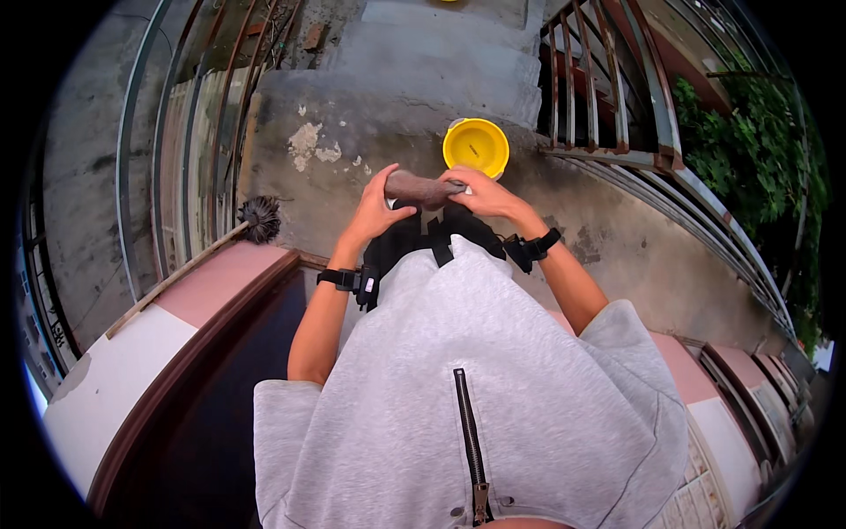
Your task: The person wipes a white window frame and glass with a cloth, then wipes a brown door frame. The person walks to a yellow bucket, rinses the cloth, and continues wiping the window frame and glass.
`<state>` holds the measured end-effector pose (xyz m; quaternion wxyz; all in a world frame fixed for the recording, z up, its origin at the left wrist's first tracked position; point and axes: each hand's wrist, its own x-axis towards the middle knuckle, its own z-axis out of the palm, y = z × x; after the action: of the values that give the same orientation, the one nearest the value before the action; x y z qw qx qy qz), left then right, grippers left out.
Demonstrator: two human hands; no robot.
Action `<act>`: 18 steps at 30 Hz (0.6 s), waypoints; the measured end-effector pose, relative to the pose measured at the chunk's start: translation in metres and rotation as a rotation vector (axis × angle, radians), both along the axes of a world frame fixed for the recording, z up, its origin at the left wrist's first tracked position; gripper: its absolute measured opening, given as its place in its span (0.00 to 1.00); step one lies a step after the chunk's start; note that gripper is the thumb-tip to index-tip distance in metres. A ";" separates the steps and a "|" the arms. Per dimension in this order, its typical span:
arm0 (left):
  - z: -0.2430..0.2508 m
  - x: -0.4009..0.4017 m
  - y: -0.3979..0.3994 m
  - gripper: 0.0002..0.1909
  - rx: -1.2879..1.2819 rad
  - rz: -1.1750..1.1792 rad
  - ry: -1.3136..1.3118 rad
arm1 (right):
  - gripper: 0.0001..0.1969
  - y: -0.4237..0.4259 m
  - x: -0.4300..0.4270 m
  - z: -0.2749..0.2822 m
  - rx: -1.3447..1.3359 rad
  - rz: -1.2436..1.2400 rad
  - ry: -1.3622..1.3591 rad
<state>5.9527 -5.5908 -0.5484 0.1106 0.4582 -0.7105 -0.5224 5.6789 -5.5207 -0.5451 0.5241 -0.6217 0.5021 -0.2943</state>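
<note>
A brown, soft-looking item [416,190], which may be a bunched cloth, stretches between my two hands in front of my legs. My left hand [378,206] curves around its left end, with the thumb below and the fingers above. At the other end, my right hand [484,192] pinches the narrowed, darker tip, where a small white bit also shows. Blur and the fingers hide how the item is folded. Just beyond my right hand, a yellow plastic basin [477,145] stands on the concrete floor [370,139].
Rusty metal railings flank both sides, one on the left [188,132] and one on the right [618,112]. A mop [259,219] with a wooden pole leans by the pink and white wall [225,284]. Concrete steps [429,53] lie ahead; leafy plants [740,139] grow beyond the right railing.
</note>
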 end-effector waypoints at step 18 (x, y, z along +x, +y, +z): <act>-0.058 0.143 -0.148 0.20 0.121 0.109 -0.056 | 0.21 -0.012 0.040 -0.105 0.510 -0.583 -0.005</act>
<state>6.0962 -5.7388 -0.6059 0.0911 0.5164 -0.6544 -0.5448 5.7189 -5.5331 -0.6501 0.5574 -0.3019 0.7136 -0.2983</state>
